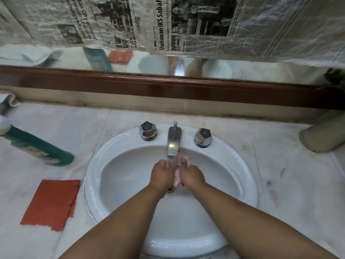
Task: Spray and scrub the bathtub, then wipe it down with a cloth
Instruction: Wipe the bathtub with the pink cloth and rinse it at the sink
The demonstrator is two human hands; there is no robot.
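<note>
Neither hand grips anything. In the head view, the only one, the left hand [163, 171] and the right hand [192, 173] are pressed together under the tap spout [173, 143], fingers loosely curved against one another. The pale pink between them looks like palm skin rather than a held object. A blurred stream of water seems to fall on them, above the drain [170, 189] of the white sink [97, 161].

The bathtub itself is nowhere in view. What shows of the task's gear lies on the marble counter [289, 184] to the left of the basin. A green bottle [39, 148] rests on its side, its top end cut off by the edge of the picture. Nearer the person, a red cloth [52, 202] is spread flat just beside the sink's rim. Both are well apart from the hands.

Two chrome knobs [147, 130] flank the spout, a beige container [324, 135] sits at far right, and sheets of newspaper [186, 25] cover most of the mirror [252, 70].

As to progress, bottle and cloth set down and hands under running water suggest a wash-up at the close of the job. It could equally be a rinse between steps. With the tub unseen, whether spraying, scrubbing or wiping is finished cannot be told.
</note>
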